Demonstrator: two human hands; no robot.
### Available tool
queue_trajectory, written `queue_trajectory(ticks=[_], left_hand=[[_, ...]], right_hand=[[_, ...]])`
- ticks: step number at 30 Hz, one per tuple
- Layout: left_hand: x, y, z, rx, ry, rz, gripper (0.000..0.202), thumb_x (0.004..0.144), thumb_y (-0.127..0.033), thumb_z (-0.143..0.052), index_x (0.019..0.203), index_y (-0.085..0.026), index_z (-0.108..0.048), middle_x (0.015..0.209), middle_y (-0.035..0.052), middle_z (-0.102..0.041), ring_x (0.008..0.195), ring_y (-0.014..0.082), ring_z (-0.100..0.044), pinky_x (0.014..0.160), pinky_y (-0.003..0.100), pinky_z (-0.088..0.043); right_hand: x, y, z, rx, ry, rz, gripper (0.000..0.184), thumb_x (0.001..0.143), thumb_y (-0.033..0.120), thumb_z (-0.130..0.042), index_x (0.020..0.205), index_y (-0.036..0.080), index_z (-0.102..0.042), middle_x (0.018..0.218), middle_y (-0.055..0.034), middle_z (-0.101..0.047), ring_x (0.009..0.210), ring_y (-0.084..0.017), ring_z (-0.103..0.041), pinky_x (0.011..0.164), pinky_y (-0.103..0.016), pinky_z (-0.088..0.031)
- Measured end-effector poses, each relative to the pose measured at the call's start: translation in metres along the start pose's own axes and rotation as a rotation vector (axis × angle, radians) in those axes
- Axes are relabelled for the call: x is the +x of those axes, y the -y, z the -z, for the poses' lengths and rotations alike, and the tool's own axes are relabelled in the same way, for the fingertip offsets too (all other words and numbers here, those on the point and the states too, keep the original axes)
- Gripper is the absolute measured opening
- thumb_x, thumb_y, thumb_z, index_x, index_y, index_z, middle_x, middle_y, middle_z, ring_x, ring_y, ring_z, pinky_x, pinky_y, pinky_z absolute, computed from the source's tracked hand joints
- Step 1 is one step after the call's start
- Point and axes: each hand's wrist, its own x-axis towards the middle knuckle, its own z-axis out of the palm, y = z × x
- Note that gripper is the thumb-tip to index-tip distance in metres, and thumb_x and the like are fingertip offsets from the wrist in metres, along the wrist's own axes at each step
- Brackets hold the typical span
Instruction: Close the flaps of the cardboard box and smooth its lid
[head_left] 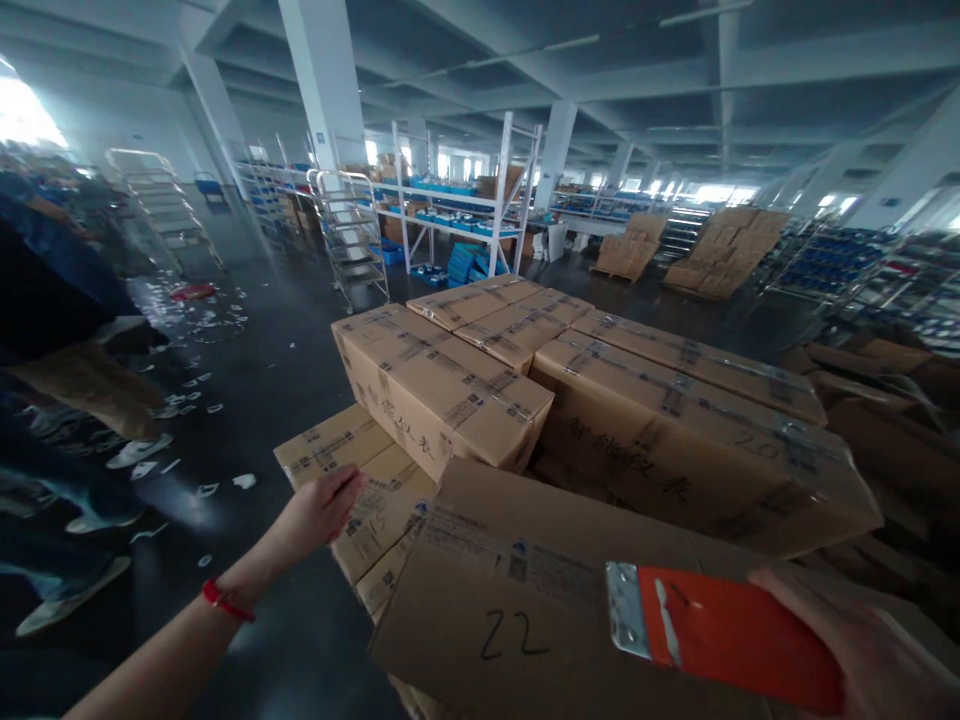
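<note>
My left hand (pixel 321 508), with a red band on the wrist, hovers over the lower cartons (pixel 373 515) at the left of the stack. Its fingers are curled closed, and whatever they may hold is hidden. At the lower right, my right hand (pixel 877 650), partly blurred, grips a flat orange object (pixel 739 625) with a silvery, see-through end. This object is over a brown carton marked 22 (pixel 517 590), which is close to me and tilted. Behind it lie a taped carton with handwriting (pixel 450 385) and a longer carton marked 20 (pixel 697 430).
Another person (pixel 67 330) stands at the left edge, near white scraps (pixel 244 481) strewn on the dark floor. Beyond the stack are a step ladder (pixel 349 235), a white rack (pixel 498 200) with blue bins, and palletised cartons (pixel 724 250). Cardboard (pixel 892 400) heaps up at the right.
</note>
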Motion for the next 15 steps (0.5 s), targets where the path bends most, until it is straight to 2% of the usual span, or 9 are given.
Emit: queue_trajectory(ticks=[3, 5, 11, 15], left_hand=[[0.002, 0.009, 0.007, 0.015, -0.013, 0.009, 0.041, 0.075, -0.06, -0.041, 0.085, -0.021, -0.048, 0.042, -0.0103, -0.039, 0.032, 0.0104, -0.038, 0.033, 0.022, -0.028], [0.005, 0.014, 0.011, 0.021, -0.022, 0.012, 0.041, 0.074, -0.061, -0.04, 0.083, -0.021, -0.047, 0.041, -0.0102, -0.039, 0.032, 0.01, -0.037, 0.033, 0.022, -0.027], [0.015, 0.029, 0.026, -0.055, -0.01, 0.055, 0.041, 0.069, -0.062, -0.045, 0.081, -0.023, -0.043, 0.04, -0.0115, -0.035, 0.031, 0.0106, -0.034, 0.032, 0.023, -0.027], [0.022, 0.048, 0.031, -0.107, 0.025, 0.059, 0.038, 0.074, -0.06, -0.047, 0.075, -0.023, -0.043, 0.042, -0.0096, -0.036, 0.033, 0.0097, -0.035, 0.034, 0.022, -0.028]], right_hand=[[0.029, 0.022, 0.013, -0.009, 0.021, 0.027, 0.08, 0.052, 0.025, -0.058, 0.124, 0.037, -0.026, 0.088, -0.0051, -0.071, 0.073, -0.035, -0.068, 0.058, -0.046, -0.062], [0.038, 0.031, 0.013, -0.018, 0.015, 0.027, 0.077, 0.052, 0.025, -0.057, 0.121, 0.035, -0.027, 0.086, -0.0051, -0.071, 0.071, -0.035, -0.068, 0.057, -0.046, -0.062], [0.05, 0.04, -0.003, 0.004, 0.045, -0.028, 0.073, 0.052, 0.027, -0.058, 0.12, 0.036, -0.03, 0.096, -0.0065, -0.069, 0.08, -0.033, -0.069, 0.067, -0.05, -0.061], [0.046, 0.034, -0.021, -0.007, 0.02, 0.004, 0.076, 0.056, 0.032, -0.061, 0.126, 0.035, -0.032, 0.1, -0.0079, -0.069, 0.085, -0.036, -0.068, 0.068, -0.05, -0.061]])
